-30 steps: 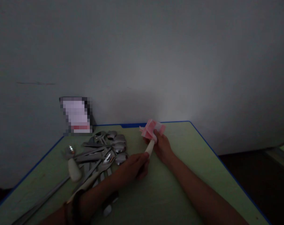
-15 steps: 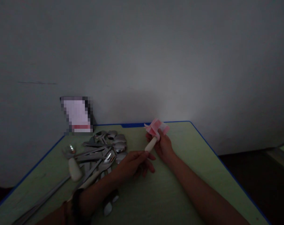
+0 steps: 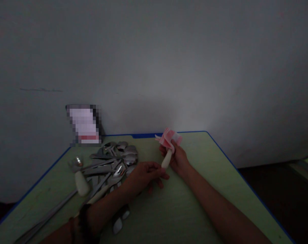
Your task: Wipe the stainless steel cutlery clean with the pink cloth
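Note:
A pink and white cloth (image 3: 169, 138) is bunched in my right hand (image 3: 178, 157), wrapped round the upper part of a utensil with a cream handle (image 3: 166, 159). The head of that utensil is hidden by the cloth. My left hand (image 3: 149, 174) pinches the lower end of the handle between thumb and finger, its other fingers loosely curled. Left of my hands lies a pile of metal spoons (image 3: 130, 159) and other cutlery, partly covered by my left forearm.
A fork with a thick cream handle (image 3: 82, 183) lies at the pile's left. Behind it a blurred-out device (image 3: 84, 124) leans on the wall (image 3: 154, 67). The green table (image 3: 209, 152) has a blue edge. Long metal utensils (image 3: 47, 217) reach the front left.
The cream handle has tilted more upright, its lower end shifting right along with my left fingers. The cloth has moved slightly left.

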`<action>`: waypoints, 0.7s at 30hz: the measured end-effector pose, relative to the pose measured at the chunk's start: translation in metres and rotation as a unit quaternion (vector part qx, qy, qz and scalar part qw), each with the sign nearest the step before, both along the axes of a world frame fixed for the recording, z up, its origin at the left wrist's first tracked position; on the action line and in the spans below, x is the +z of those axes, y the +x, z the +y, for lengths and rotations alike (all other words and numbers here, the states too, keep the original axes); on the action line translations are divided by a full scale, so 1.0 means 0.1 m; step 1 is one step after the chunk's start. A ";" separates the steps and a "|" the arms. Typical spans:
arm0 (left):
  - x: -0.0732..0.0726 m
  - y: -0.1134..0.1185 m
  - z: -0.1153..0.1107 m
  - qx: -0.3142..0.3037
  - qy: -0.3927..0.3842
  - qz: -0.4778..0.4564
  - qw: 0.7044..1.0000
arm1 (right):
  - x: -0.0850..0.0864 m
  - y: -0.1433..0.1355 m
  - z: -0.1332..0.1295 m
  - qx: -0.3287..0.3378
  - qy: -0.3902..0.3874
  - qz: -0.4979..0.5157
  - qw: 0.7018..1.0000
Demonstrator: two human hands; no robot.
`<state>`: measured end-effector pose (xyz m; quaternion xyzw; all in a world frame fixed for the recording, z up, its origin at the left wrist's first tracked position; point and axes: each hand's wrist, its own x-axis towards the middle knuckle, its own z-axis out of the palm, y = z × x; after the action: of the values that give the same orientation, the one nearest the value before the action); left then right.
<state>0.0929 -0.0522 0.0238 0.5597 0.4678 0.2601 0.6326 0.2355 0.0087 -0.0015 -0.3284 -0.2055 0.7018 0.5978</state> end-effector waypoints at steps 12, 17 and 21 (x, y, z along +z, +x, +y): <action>-0.08 -0.04 0.02 -0.043 -0.010 -0.040 0.998 | 0.01 0.01 -0.01 0.001 0.000 -0.003 1.000; -0.05 -0.04 0.01 -0.071 -0.001 -0.035 0.997 | 0.00 0.00 -0.02 0.012 0.022 -0.004 1.000; -0.04 -0.04 0.01 -0.082 -0.004 -0.032 0.996 | 0.01 0.00 -0.03 0.008 0.030 0.003 1.000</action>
<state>0.0890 -0.0508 0.0196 0.5847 0.4008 0.2237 0.6689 0.2351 0.0060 -0.0002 -0.3068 -0.2268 0.7010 0.6025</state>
